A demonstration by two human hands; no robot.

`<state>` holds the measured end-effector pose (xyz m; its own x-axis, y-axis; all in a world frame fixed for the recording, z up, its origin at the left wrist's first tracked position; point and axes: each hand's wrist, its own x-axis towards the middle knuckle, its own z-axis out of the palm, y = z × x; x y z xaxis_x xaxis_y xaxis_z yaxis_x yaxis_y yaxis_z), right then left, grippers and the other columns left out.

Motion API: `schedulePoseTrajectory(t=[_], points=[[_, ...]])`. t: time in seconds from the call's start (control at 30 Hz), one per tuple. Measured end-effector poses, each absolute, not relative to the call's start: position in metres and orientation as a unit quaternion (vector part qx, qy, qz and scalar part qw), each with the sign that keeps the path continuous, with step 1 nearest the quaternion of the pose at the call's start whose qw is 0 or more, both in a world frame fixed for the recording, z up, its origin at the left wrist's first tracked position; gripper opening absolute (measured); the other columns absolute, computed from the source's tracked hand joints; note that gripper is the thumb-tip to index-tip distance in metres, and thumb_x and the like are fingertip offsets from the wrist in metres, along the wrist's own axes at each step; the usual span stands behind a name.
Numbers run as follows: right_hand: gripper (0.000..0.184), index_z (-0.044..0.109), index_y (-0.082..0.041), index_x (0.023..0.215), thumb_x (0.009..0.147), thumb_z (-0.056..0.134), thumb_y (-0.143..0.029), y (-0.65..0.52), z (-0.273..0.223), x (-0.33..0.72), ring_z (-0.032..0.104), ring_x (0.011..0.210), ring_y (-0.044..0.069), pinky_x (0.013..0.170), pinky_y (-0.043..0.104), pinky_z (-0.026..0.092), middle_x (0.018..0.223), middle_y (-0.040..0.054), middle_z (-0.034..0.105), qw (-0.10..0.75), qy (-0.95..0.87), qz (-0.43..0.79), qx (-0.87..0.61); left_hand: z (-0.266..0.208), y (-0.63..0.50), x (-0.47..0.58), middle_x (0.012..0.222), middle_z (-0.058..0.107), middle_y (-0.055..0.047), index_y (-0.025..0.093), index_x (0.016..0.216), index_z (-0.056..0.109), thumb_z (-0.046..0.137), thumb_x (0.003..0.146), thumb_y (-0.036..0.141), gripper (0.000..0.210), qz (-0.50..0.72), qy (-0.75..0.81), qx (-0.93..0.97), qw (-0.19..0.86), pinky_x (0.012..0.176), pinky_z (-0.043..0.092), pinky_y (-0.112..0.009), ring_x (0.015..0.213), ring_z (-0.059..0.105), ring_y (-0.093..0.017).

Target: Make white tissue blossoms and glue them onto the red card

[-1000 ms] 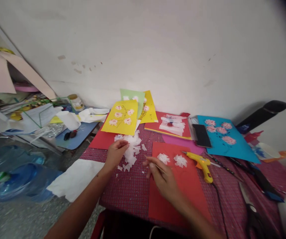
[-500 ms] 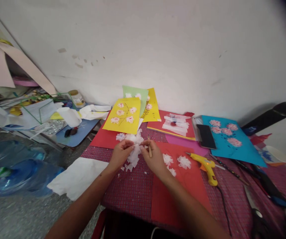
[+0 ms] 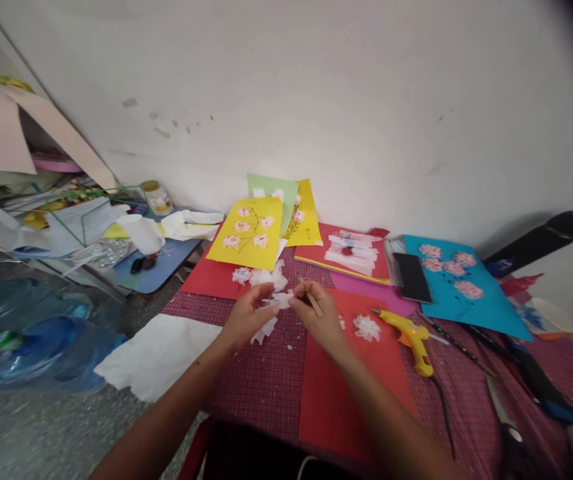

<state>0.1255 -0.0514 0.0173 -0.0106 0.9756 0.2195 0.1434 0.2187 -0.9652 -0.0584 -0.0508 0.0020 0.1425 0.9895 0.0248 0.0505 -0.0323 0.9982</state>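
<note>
Above the table, my right hand (image 3: 319, 319) is closed, pinching a small piece of white tissue paper (image 3: 280, 301) at its fingertips. A thin tan stick (image 3: 315, 305) is also tucked between its fingers. My left hand (image 3: 247, 315) faces it with thumb and forefinger apart, close beside the tissue. Behind the hands lies a pile of white tissue pieces (image 3: 269, 277), next to a crumpled flower with blue marks (image 3: 241, 275). White tissue flowers (image 3: 367, 327) sit on a red sheet (image 3: 356, 400), partly covered by my right wrist.
A yellow glue gun (image 3: 409, 333) lies right of the red sheet, near a black phone (image 3: 412, 277) and scissors (image 3: 509, 420). Finished flower pictures on yellow (image 3: 221, 250) and blue paper (image 3: 496, 310) stand around. A white sheet (image 3: 159, 357) hangs over the left edge.
My left fingers have spread away from the tissue, which stays in my right fingertips. My right hand has shifted slightly right.
</note>
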Motion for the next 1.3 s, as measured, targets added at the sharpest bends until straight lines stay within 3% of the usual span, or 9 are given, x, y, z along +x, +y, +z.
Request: schedulePoseTrajectory(t=[0.07,0.13,0.23,0.33,0.43,0.67,0.9,1.07,1.3], points=[[0.012,0.056,-0.021,0.085,0.078,0.065,-0.026,-0.062,0.024,0.129,0.057,0.070,0.016,0.066,0.027,0.048,0.079,-0.0021,0.058,0.509,-0.589,0.425,-0.462,0.010,-0.059,-0.049,0.116,0.069,-0.009,0.018,0.114,0.067,0.080,0.074,0.032,0.045,0.460,0.419,0.513,0.592,0.088,0.050,-0.032,0.102,0.064,-0.021],[0.013,0.056,-0.021,0.086,0.079,0.066,-0.026,-0.072,0.027,0.133,0.059,0.072,0.016,0.068,0.028,0.049,0.080,-0.0015,0.060,0.503,-0.591,0.442,-0.450,0.015,-0.067,-0.037,0.093,0.072,-0.005,0.016,0.097,0.070,0.082,0.072,0.035,0.033,0.458,0.407,0.471,0.635,0.073,0.051,-0.026,0.080,0.064,-0.015],[0.015,0.059,-0.022,0.102,0.087,0.062,-0.026,-0.091,0.027,0.148,0.064,0.079,0.018,0.073,0.031,0.051,0.092,0.0025,0.067,0.511,-0.596,0.429,-0.447,0.015,-0.080,-0.023,0.071,0.065,0.000,0.015,0.077,0.066,0.084,0.071,0.036,0.028,0.464,0.427,0.410,0.659,0.058,0.047,-0.023,0.061,0.057,-0.010],[0.024,0.058,-0.025,0.121,0.098,0.051,-0.028,-0.114,0.022,0.168,0.063,0.076,0.016,0.068,0.030,0.051,0.104,0.0053,0.070,0.545,-0.581,0.397,-0.456,0.011,-0.089,-0.013,0.073,0.064,0.000,0.015,0.079,0.066,0.085,0.069,0.036,0.030,0.467,0.434,0.367,0.677,0.057,0.051,-0.024,0.063,0.059,-0.012],[0.031,0.058,-0.026,0.130,0.102,0.046,-0.032,-0.132,0.015,0.184,0.061,0.067,0.014,0.058,0.028,0.049,0.102,0.0053,0.070,0.565,-0.556,0.399,-0.462,0.007,-0.091,-0.008,0.073,0.066,-0.001,0.014,0.079,0.067,0.086,0.066,0.039,0.034,0.468,0.445,0.339,0.684,0.057,0.052,-0.025,0.063,0.062,-0.013],[0.018,0.067,-0.022,0.109,0.095,0.058,-0.029,-0.134,-0.002,0.173,0.065,0.072,0.016,0.069,0.031,0.054,0.094,0.0046,0.071,0.522,-0.574,0.375,-0.507,0.005,-0.094,-0.007,0.080,0.071,-0.004,0.015,0.081,0.067,0.087,0.066,0.036,0.033,0.484,0.445,0.302,0.690,0.064,0.055,-0.027,0.072,0.067,-0.016],[0.034,0.059,-0.029,0.134,0.102,0.047,-0.027,-0.158,0.010,0.174,0.062,0.069,0.015,0.066,0.031,0.052,0.099,0.0039,0.069,0.519,-0.612,0.365,-0.473,-0.001,-0.103,-0.003,0.083,0.072,-0.004,0.014,0.085,0.072,0.089,0.063,0.037,0.036,0.468,0.455,0.293,0.699,0.066,0.056,-0.026,0.073,0.065,-0.014],[0.029,0.068,-0.030,0.121,0.102,0.048,-0.026,-0.174,0.006,0.184,0.062,0.070,0.018,0.067,0.033,0.050,0.086,0.0025,0.066,0.492,-0.634,0.334,-0.495,-0.005,-0.106,0.004,0.083,0.072,-0.004,0.014,0.089,0.073,0.084,0.069,0.040,0.034,0.434,0.443,0.312,0.720,0.069,0.057,-0.029,0.076,0.066,-0.015],[0.027,0.068,-0.029,0.119,0.102,0.048,-0.027,-0.173,-0.004,0.181,0.063,0.069,0.018,0.068,0.033,0.050,0.085,0.0017,0.066,0.481,-0.628,0.342,-0.507,-0.007,-0.108,0.006,0.085,0.071,-0.004,0.016,0.089,0.074,0.079,0.074,0.042,0.030,0.414,0.442,0.340,0.719,0.072,0.057,-0.031,0.078,0.066,-0.017]])
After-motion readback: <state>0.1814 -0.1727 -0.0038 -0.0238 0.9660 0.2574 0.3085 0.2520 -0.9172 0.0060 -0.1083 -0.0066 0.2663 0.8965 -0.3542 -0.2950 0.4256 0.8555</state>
